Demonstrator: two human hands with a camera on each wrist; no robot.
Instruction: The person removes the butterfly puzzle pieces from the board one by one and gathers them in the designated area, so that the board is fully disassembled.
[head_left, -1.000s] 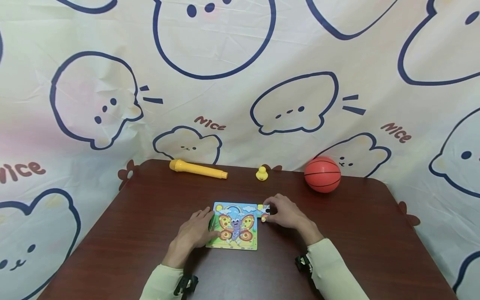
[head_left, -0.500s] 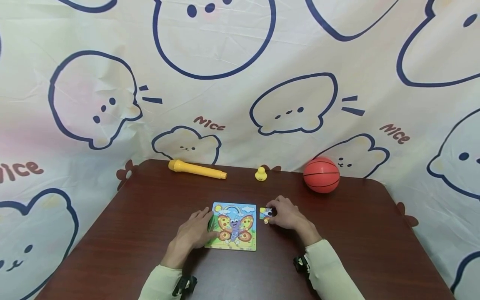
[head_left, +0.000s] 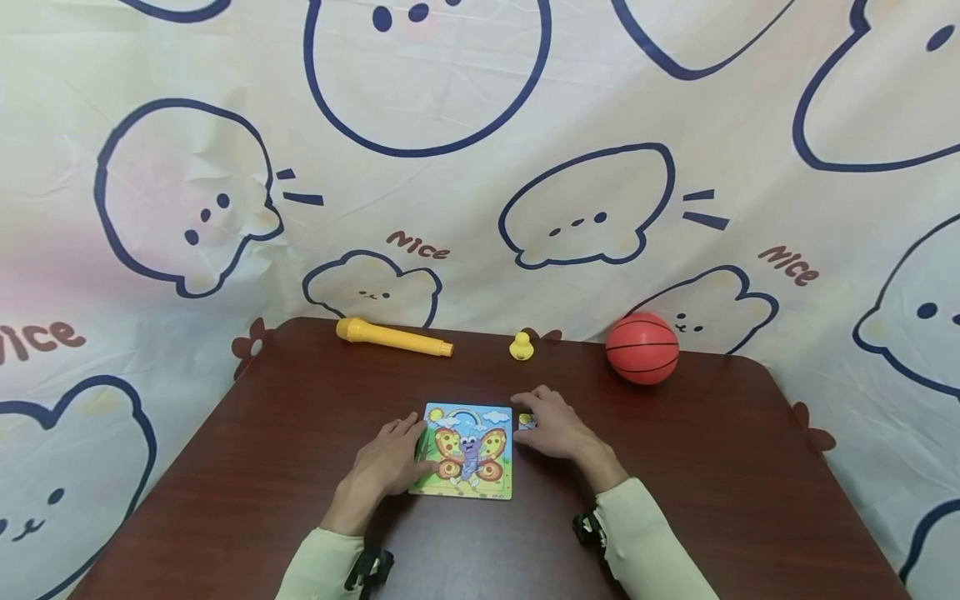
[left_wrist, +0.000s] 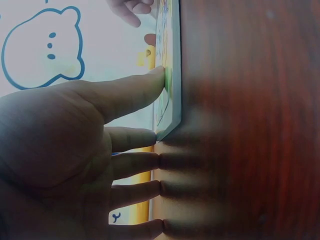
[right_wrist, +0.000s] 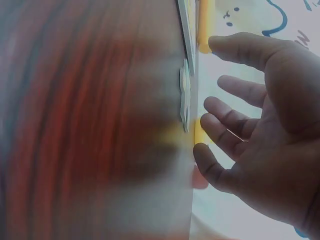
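A square butterfly jigsaw puzzle [head_left: 472,457] lies flat on the table. My left hand [head_left: 384,462] rests at its left side; in the left wrist view the thumb [left_wrist: 142,87] presses on the puzzle's face, while the straight fingers touch down beside its edge. Just off the right edge lies a small loose puzzle piece [head_left: 527,422], partly hidden by my right hand [head_left: 553,427]. The right wrist view has that hand's fingers spread and relaxed, holding nothing, apart from the loose piece [right_wrist: 185,95].
Along the back of the dark wooden table [head_left: 300,467] lie a yellow toy microphone [head_left: 393,337], a yellow rubber duck [head_left: 521,346] and a red toy basketball [head_left: 642,348]. A printed cloth [head_left: 465,200] hangs behind the table's far edge.
My right hand slid the puzzle piece slightly rightward, away from the puzzle, then let go of it and moved left over it. My left hand has stayed in place.
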